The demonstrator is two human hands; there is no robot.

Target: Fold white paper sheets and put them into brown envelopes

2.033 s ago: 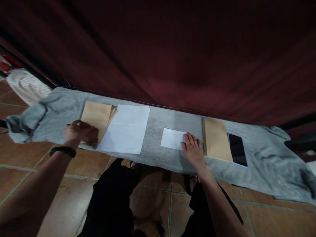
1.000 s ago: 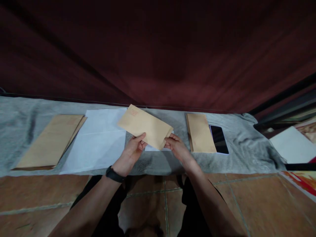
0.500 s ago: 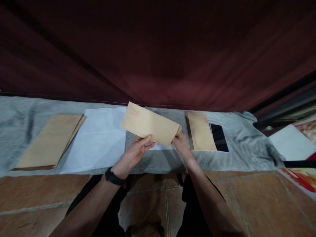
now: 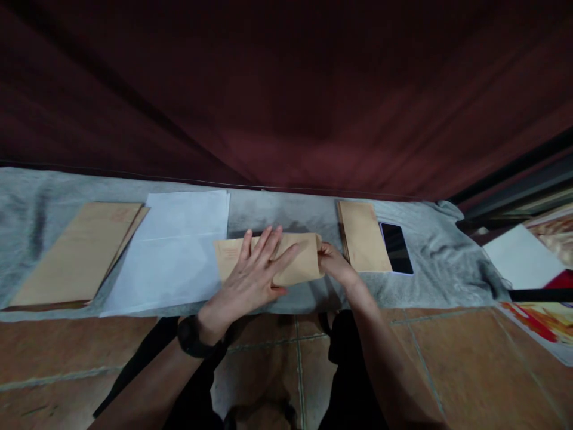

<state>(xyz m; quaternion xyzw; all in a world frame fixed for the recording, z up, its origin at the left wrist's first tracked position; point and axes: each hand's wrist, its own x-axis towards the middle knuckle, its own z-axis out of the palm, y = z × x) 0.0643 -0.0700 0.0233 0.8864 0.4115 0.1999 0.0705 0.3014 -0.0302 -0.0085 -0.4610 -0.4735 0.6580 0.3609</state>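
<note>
- While the left hand (image 4: 255, 272) lies spread out over the brown envelope (image 4: 304, 264), its fingers are open and hold nothing tight.
- At the envelope's right end, the right hand (image 4: 333, 263) touches the paper with bent fingers. Some fingertips are hidden, so one cannot tell if they pinch it or are tucked inside.
- The envelope is in the middle of the frame, over the grey cloth (image 4: 443, 263), with its long side running left to right.
- To do this well, the left hand should press softly, so the envelope does not slide or wrinkle. The right fingers should be gentle, since thin paper looks easy to tear.
- Just left of the middle are white sheets (image 4: 172, 251); the envelope's left end seems to lap over their edge.
- Farther left is a brown pile (image 4: 80, 257).
- Right of the right hand are more envelopes (image 4: 364, 236), then a phone (image 4: 397, 248) close beside them.
</note>
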